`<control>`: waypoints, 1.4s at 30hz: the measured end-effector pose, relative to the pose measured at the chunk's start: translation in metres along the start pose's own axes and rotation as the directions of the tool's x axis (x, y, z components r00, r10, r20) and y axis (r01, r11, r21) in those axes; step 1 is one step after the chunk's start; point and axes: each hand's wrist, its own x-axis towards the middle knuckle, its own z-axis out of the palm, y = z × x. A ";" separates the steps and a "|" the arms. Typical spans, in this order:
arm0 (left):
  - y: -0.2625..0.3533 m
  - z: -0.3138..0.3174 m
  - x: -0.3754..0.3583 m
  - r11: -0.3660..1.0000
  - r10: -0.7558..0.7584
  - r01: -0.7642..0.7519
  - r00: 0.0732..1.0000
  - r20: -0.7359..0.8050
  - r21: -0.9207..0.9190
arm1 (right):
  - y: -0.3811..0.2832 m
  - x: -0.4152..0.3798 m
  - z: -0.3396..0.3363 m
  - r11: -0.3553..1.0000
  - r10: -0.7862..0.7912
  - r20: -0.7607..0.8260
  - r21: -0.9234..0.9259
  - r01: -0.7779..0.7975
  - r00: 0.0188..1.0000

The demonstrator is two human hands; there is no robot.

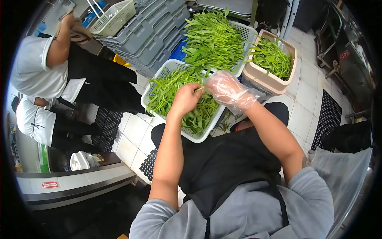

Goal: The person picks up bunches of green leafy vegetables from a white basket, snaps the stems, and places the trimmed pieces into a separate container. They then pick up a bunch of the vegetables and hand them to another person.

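Observation:
My left hand [186, 98] is bare and closed, with a thin green stem pinched at its fingertips, above the near white basket [197, 137] of loose leafy greens [169, 89]. Close beside it on the right, my right hand [227, 88] wears a clear plastic glove; its fingers are bent toward the same stem, and what they grip is hidden by the glove. Behind both hands, a second white basket [248, 34] holds a thick heap of long green stems [215, 42]. A beige bin [278, 85] at the right contains more cut greens [272, 59].
Stacked grey crates [149, 40] stand behind the baskets, with a small white basket [115, 18] on top. Two co-workers in white shirts stand at the left. Black mats [327, 115] lie on the tiled floor [298, 115]. A metal appliance [354, 59] is at the right.

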 end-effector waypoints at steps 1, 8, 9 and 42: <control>0.002 -0.002 -0.002 0.999 -0.004 0.004 1.000 -0.007 0.043 | 0.002 0.003 0.004 0.999 -0.033 -0.031 -0.003 0.032 0.999; 0.000 -0.008 -0.033 0.862 -0.284 0.326 0.945 -0.163 0.387 | 0.020 0.013 0.044 0.947 0.252 0.217 -0.255 -0.194 0.943; -0.008 -0.013 -0.037 0.877 -0.259 0.336 0.932 -0.252 0.344 | 0.028 0.006 0.047 0.954 0.237 0.179 -0.227 -0.194 0.955; -0.026 0.000 -0.045 0.946 0.082 -0.070 0.996 -0.027 0.317 | -0.008 -0.013 0.005 0.888 -0.021 0.120 0.458 -0.037 0.993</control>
